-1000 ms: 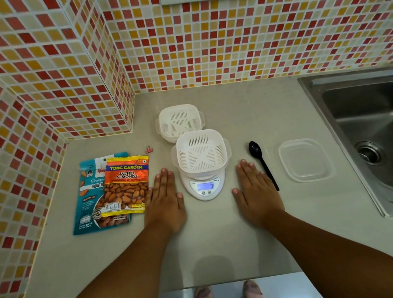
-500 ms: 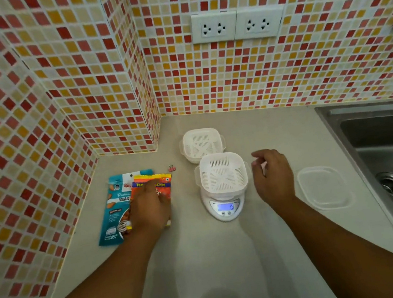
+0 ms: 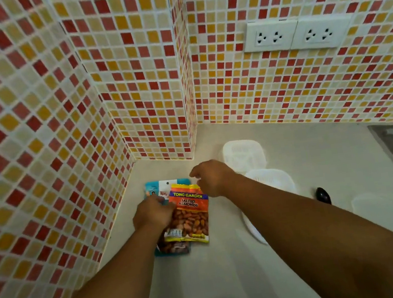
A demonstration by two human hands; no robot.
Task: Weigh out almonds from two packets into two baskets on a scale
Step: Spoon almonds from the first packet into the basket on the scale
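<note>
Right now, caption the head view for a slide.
Left hand holds almond packet; right hand reaches toward its top.

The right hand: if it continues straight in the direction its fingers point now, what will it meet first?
Probably the top edge of the orange almond packet, just beyond the right hand. Its fingers point left and slightly down toward that packet and the blue packet beneath. Height above them is unclear.

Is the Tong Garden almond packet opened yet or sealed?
Looks sealed: the Tong Garden packet lies flat on the blue packet, top edge intact. Left hand grips its side; right hand reaches its top corner.
</note>
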